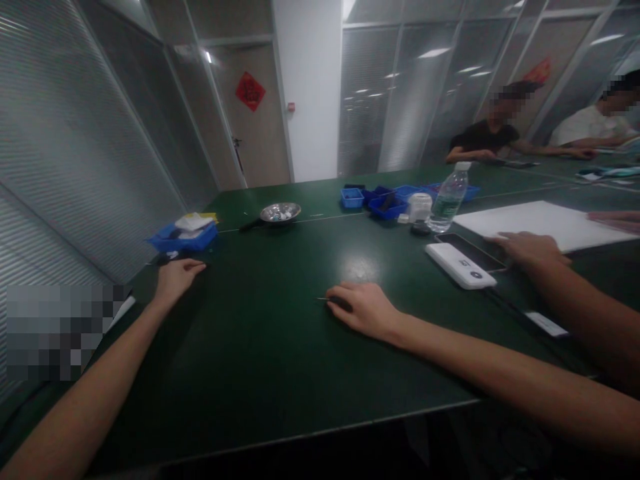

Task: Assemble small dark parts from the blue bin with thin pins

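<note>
My left hand (176, 283) is over the left side of the green table, its thumb and fingertips pinched together. Whatever it may hold is too small to make out. A blue tray (184, 239) with white and yellow packets stands just beyond it. Near the table's middle, my right hand (364, 308) rests with its fingers curled round a thin metal rod (321, 299). The rod's tip sticks out to the left; its other end is hidden in my fingers. Farther back sits a shiny metal pan (281, 213) with a dark handle, holding small white and bluish pieces.
A white power bank (460, 265), a phone (470, 251) and a water bottle (450, 198) lie or stand to the right. Another person's hand (533, 250) is beside a white sheet (545, 220). Small blue trays (353, 198) stand farther back. Two people sit at far right.
</note>
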A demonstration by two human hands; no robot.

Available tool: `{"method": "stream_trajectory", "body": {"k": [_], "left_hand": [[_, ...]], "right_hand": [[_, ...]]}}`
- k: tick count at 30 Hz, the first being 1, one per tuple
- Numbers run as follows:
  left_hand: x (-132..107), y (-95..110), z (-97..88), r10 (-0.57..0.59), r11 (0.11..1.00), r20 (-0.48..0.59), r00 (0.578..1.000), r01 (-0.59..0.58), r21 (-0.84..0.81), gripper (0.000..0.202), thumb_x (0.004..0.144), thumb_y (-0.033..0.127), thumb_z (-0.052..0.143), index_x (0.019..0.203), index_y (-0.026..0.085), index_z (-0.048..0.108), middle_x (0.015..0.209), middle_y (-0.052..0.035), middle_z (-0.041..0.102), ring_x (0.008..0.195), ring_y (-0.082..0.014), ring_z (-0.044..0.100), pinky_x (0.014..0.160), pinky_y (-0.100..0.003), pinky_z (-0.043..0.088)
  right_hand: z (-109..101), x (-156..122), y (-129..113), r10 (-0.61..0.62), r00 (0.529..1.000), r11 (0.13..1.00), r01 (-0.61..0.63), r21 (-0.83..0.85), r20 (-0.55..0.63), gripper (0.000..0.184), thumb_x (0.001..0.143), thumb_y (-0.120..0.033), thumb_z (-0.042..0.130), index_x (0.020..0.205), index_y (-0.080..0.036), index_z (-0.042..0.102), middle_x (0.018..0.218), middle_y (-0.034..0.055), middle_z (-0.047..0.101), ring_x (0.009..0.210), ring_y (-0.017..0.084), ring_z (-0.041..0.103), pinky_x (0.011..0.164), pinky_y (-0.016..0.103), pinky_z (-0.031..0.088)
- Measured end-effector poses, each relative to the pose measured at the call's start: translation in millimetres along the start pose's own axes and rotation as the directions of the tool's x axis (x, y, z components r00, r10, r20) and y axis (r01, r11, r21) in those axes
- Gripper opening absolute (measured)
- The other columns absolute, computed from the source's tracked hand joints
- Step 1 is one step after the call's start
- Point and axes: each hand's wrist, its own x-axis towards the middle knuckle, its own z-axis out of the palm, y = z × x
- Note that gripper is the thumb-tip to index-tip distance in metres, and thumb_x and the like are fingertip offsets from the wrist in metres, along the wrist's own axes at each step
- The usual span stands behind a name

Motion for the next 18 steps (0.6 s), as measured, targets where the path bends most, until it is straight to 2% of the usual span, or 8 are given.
{"method": "stream_trajectory", "body": {"k": [3,5,7,9,11,13,16,18], "left_hand": [[-9.4,10.1,-2.5,0.240,0.951,0.014,0.971,-0.238,0.197,0.044,0.099,0.043,0.045,0.112,0.017,0.079,0.115,-0.0139,0.076,0.107,-0.0327,0.069,0.093,-0.039,0.051],[-14.2,16.8,-2.8,0.330,0.885,0.050,0.943,-0.328,0.330,0.047,0.101,0.039,0.039,0.110,0.015,0.078,0.116,-0.0175,0.073,0.107,-0.0335,0.068,0.093,-0.040,0.051],[-17.4,22.3,-2.6,0.326,0.844,0.085,0.942,-0.330,0.423,0.049,0.101,0.036,0.037,0.109,0.012,0.078,0.113,-0.0206,0.072,0.104,-0.0348,0.068,0.089,-0.042,0.053],[-19.7,27.4,-2.4,0.291,0.852,0.086,0.953,-0.299,0.430,0.046,0.101,0.035,0.039,0.110,0.011,0.077,0.112,-0.0211,0.072,0.102,-0.0357,0.069,0.089,-0.043,0.053],[-23.3,35.4,-2.1,0.307,0.894,0.069,0.949,-0.312,0.322,0.041,0.100,0.035,0.044,0.112,0.013,0.078,0.115,-0.0180,0.074,0.104,-0.0349,0.069,0.093,-0.044,0.053],[-31.6,51.2,-1.0,0.393,0.910,0.074,0.916,-0.399,0.110,0.036,0.099,0.037,0.052,0.115,0.019,0.078,0.119,-0.0120,0.075,0.109,-0.0320,0.069,0.099,-0.042,0.052],[-58.9,94.3,4.0,0.580,0.808,0.154,0.800,-0.540,-0.237,0.032,0.099,0.040,0.057,0.118,0.025,0.077,0.122,-0.0050,0.075,0.113,-0.0268,0.069,0.101,-0.040,0.053],[-85.7,130.7,8.8,0.704,0.693,0.190,0.685,-0.603,-0.395,0.030,0.100,0.038,0.057,0.120,0.024,0.076,0.122,-0.0049,0.074,0.114,-0.0247,0.068,0.103,-0.041,0.052]], "right_hand": [[0.6,0.0,0.5,-0.002,1.000,1.000,0.002,0.006,-0.002,0.028,0.104,-0.038,0.053,0.121,-0.022,0.069,0.102,0.0049,0.073,0.075,0.015,0.064,0.064,0.027,0.042],[0.1,0.1,0.3,0.000,1.000,1.000,0.000,0.004,-0.001,0.028,0.104,-0.038,0.053,0.121,-0.022,0.069,0.102,0.0049,0.073,0.075,0.016,0.064,0.064,0.027,0.042],[-1.0,0.2,-0.1,0.000,1.000,1.000,0.000,0.001,0.004,0.027,0.103,-0.037,0.054,0.120,-0.022,0.070,0.102,0.0049,0.073,0.074,0.016,0.064,0.065,0.027,0.042],[-2.4,0.2,-0.4,-0.001,1.000,1.000,0.001,0.005,0.007,0.027,0.104,-0.037,0.054,0.121,-0.022,0.069,0.102,0.0049,0.073,0.074,0.015,0.064,0.065,0.027,0.043],[-3.2,0.2,-0.6,-0.004,1.000,1.000,0.004,0.019,0.008,0.028,0.104,-0.038,0.053,0.121,-0.022,0.069,0.103,0.0054,0.072,0.075,0.015,0.064,0.066,0.027,0.045],[-3.5,0.4,-0.4,-0.003,1.000,0.999,0.003,0.039,0.007,0.028,0.106,-0.038,0.052,0.123,-0.021,0.067,0.106,0.0062,0.072,0.078,0.016,0.065,0.068,0.028,0.047],[-2.8,0.9,-0.2,-0.025,1.000,0.996,0.026,0.081,-0.008,0.028,0.106,-0.037,0.052,0.126,-0.021,0.064,0.111,0.0072,0.070,0.085,0.017,0.066,0.073,0.030,0.050],[-2.1,1.0,-0.5,-0.056,0.998,0.993,0.057,0.100,-0.010,0.027,0.106,-0.036,0.054,0.127,-0.021,0.062,0.114,0.0074,0.068,0.088,0.018,0.065,0.075,0.030,0.050]]}}
